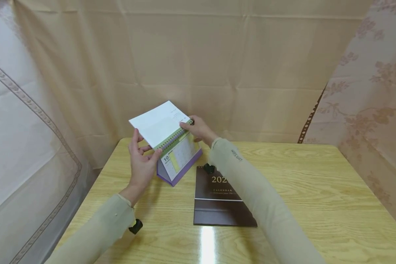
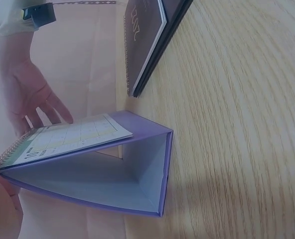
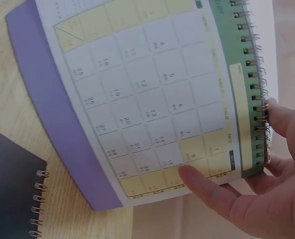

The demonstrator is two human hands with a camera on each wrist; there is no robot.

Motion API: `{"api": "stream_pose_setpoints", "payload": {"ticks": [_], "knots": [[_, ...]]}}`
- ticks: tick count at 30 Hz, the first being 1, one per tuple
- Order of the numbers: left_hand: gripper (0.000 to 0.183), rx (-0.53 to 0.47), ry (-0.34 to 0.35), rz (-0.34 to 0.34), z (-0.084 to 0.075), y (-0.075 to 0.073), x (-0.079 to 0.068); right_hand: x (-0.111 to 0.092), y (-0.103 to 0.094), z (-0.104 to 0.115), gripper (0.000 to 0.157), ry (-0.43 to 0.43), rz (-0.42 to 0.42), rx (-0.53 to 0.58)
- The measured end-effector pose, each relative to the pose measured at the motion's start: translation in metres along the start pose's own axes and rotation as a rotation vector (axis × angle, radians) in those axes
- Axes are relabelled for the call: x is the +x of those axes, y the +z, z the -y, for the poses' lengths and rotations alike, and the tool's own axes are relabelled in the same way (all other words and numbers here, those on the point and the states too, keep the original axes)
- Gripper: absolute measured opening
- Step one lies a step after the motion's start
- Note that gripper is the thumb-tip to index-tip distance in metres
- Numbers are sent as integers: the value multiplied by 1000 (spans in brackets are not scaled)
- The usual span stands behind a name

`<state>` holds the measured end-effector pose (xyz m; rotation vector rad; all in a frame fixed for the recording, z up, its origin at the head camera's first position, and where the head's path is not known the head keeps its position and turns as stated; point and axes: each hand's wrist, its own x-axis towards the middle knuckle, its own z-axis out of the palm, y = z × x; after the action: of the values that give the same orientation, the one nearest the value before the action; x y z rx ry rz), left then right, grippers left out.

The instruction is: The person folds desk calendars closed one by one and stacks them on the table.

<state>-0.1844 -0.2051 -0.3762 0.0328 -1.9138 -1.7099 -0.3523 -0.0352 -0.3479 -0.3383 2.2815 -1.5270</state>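
Note:
A spiral-bound desk calendar point(image 1: 181, 157) with a purple stand stands tilted at the back left of the table. Its front page reads 10, and a white sheet point(image 1: 158, 124) is turned up over the green binding. At the binding's left end my left hand point(image 1: 142, 163) holds the calendar with the thumb by the rings. My right hand point(image 1: 202, 130) grips the right end; in the right wrist view one fingertip touches the date grid point(image 3: 137, 109). Through the open side of the purple stand point(image 2: 142, 124), the left wrist view shows its hollow inside.
A dark brown 2025-style calendar point(image 1: 217, 212) with gold lettering lies on the table in front, partly under my right forearm. The wooden table point(image 1: 316, 190) reaches to a beige curtain point(image 1: 184, 55) behind. Patterned cloths hang at both sides.

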Motion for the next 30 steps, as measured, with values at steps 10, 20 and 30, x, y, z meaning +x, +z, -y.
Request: {"api": "stream_pose_setpoints", "payload": {"ticks": [10, 20, 30], "knots": [[102, -23, -47, -18, -1, 3, 2, -4, 2, -5, 57, -38, -84, 29], [94, 21, -125, -34, -1, -1, 4, 0, 5, -11, 56, -106, -100, -12], [72, 29, -146, 0, -6, -4, 7, -1, 5, -15, 56, -127, -109, 27]]}}
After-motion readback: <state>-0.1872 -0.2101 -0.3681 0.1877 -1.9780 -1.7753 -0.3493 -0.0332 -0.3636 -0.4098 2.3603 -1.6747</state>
